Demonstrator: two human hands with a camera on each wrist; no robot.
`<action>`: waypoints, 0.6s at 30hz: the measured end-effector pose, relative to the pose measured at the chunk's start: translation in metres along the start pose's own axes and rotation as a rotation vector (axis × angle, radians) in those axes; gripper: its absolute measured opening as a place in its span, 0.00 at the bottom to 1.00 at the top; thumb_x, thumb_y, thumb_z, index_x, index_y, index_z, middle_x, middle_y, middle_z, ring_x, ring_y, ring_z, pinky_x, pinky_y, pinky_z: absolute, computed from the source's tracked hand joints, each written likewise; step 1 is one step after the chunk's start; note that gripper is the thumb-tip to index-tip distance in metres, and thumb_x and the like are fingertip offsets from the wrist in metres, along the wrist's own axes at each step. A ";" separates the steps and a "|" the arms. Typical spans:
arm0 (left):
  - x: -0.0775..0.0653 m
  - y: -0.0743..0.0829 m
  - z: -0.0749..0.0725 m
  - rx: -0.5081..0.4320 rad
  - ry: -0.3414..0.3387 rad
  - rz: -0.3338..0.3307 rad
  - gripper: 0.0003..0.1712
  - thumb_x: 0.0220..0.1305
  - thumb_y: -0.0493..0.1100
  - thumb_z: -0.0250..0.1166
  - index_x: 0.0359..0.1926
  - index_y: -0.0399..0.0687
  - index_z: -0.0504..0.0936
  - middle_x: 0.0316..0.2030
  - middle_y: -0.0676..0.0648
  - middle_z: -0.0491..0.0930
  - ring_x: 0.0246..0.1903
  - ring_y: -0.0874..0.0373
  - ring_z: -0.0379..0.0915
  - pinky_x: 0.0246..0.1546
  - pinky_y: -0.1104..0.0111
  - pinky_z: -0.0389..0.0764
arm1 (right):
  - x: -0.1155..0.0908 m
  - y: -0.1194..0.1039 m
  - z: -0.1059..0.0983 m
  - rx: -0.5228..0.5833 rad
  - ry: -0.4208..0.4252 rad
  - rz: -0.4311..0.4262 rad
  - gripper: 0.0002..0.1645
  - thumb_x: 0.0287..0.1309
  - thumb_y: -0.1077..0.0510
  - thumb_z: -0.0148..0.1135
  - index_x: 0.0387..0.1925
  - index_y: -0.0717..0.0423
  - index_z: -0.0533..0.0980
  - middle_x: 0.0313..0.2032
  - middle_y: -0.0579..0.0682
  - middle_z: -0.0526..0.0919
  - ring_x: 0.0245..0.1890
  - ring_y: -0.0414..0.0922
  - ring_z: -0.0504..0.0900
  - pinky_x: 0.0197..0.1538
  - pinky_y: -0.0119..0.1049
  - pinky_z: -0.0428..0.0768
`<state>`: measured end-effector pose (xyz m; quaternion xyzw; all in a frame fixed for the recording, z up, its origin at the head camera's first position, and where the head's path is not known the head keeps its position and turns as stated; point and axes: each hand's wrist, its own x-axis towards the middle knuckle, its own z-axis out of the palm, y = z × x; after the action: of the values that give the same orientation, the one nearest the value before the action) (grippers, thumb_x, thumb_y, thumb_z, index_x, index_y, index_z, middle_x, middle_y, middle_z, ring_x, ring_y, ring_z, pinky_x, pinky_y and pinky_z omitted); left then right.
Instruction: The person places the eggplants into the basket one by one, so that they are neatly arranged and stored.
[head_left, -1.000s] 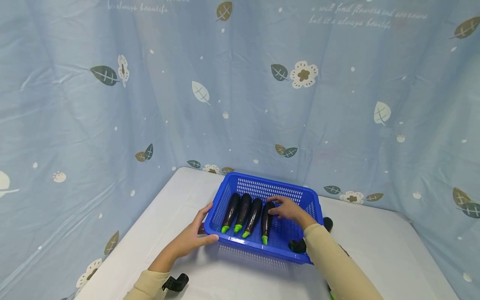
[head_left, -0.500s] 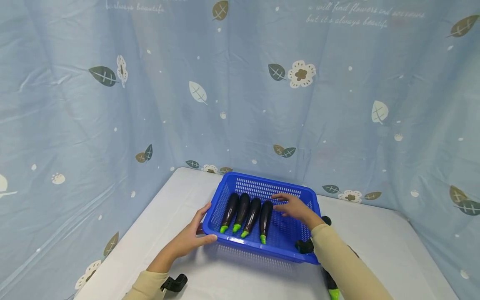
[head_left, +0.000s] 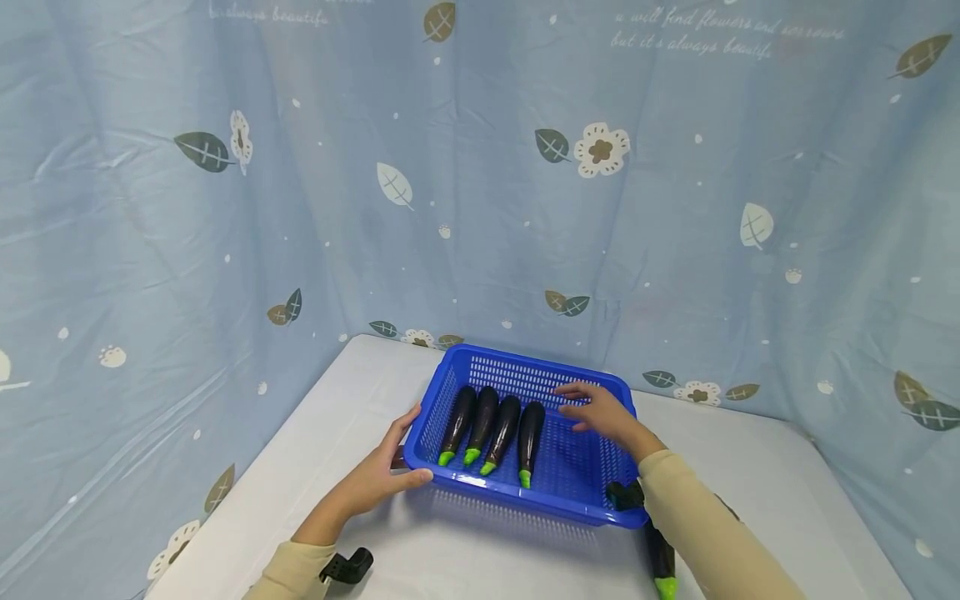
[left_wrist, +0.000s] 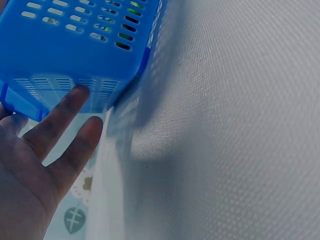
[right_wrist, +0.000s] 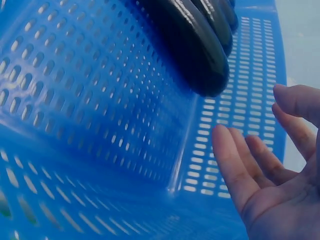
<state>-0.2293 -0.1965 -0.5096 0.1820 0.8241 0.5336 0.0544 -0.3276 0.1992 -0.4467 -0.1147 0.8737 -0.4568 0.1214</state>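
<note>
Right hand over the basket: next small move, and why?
Probably lift the right hand out over the right rim, toward the loose eggplant by the basket's near right corner. The hand is empty, and four eggplants lie side by side in the blue basket with room to their right. The left hand is at the near left corner.

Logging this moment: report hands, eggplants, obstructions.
Left hand at rim of basket. Right hand over basket, holding nothing. Four eggplants lie inside. Nothing seen blocking right hand.
</note>
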 end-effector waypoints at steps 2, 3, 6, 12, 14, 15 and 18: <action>0.000 -0.001 0.000 0.001 0.002 -0.009 0.58 0.64 0.49 0.72 0.82 0.60 0.41 0.81 0.43 0.42 0.66 0.42 0.68 0.62 0.52 0.74 | -0.001 0.000 -0.003 -0.009 0.009 -0.015 0.25 0.72 0.58 0.59 0.66 0.62 0.73 0.65 0.68 0.73 0.59 0.62 0.79 0.49 0.47 0.85; 0.001 -0.002 0.000 0.001 0.002 -0.010 0.58 0.64 0.49 0.72 0.82 0.60 0.41 0.81 0.43 0.42 0.66 0.42 0.68 0.62 0.53 0.73 | -0.002 -0.001 -0.005 -0.010 0.017 -0.021 0.25 0.72 0.58 0.59 0.66 0.63 0.73 0.64 0.68 0.73 0.58 0.62 0.79 0.49 0.47 0.85; 0.000 -0.003 0.000 0.001 0.006 -0.011 0.58 0.64 0.49 0.72 0.82 0.61 0.41 0.81 0.43 0.43 0.66 0.42 0.68 0.61 0.53 0.74 | -0.003 -0.001 -0.009 0.002 0.029 -0.042 0.24 0.73 0.58 0.59 0.65 0.64 0.73 0.60 0.67 0.76 0.56 0.63 0.80 0.49 0.49 0.85; 0.000 -0.002 -0.001 -0.001 0.002 -0.001 0.58 0.64 0.49 0.72 0.82 0.61 0.41 0.80 0.42 0.44 0.66 0.42 0.68 0.61 0.52 0.74 | -0.005 -0.003 -0.016 0.077 0.021 -0.089 0.24 0.74 0.60 0.57 0.65 0.68 0.71 0.57 0.68 0.77 0.53 0.67 0.80 0.49 0.55 0.84; 0.000 -0.002 0.000 0.001 0.000 0.002 0.58 0.64 0.49 0.72 0.82 0.61 0.41 0.80 0.42 0.44 0.66 0.42 0.68 0.61 0.53 0.74 | -0.006 -0.003 -0.018 0.079 0.028 -0.091 0.24 0.74 0.59 0.57 0.65 0.69 0.71 0.57 0.69 0.77 0.52 0.67 0.80 0.48 0.53 0.85; 0.000 -0.002 0.000 0.000 -0.001 0.002 0.58 0.64 0.49 0.72 0.82 0.61 0.41 0.80 0.42 0.44 0.66 0.42 0.68 0.61 0.54 0.74 | -0.007 -0.003 -0.019 0.075 0.033 -0.088 0.24 0.74 0.59 0.57 0.65 0.68 0.71 0.57 0.69 0.77 0.52 0.67 0.81 0.48 0.52 0.85; 0.000 -0.003 0.000 -0.002 -0.003 0.007 0.58 0.64 0.48 0.72 0.82 0.61 0.41 0.80 0.42 0.44 0.66 0.42 0.68 0.61 0.55 0.74 | -0.008 -0.002 -0.022 0.057 0.054 -0.071 0.24 0.75 0.57 0.56 0.65 0.66 0.71 0.58 0.68 0.77 0.50 0.65 0.82 0.47 0.50 0.85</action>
<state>-0.2301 -0.1976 -0.5121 0.1854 0.8230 0.5342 0.0539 -0.3267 0.2181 -0.4319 -0.1298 0.8587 -0.4884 0.0849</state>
